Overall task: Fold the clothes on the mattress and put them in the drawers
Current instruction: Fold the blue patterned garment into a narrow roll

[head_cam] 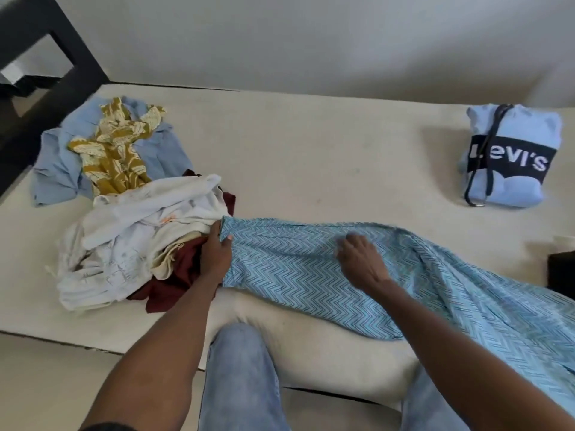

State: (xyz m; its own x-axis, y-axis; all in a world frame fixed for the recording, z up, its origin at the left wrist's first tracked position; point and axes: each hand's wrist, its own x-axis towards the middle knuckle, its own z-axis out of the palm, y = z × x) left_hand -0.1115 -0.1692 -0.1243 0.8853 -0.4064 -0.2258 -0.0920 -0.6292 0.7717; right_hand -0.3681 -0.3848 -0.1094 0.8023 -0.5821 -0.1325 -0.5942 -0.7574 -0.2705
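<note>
The blue zigzag garment lies spread across the mattress, long axis running from 9 o'clock toward 4 o'clock. The left hand pinches its near-left edge, apparently anchoring it clear of the unfolded heap at 9 o'clock. The right hand rests spread on the cloth, likely smoothing it. A folded hoodie sits at 2 o'clock.
</note>
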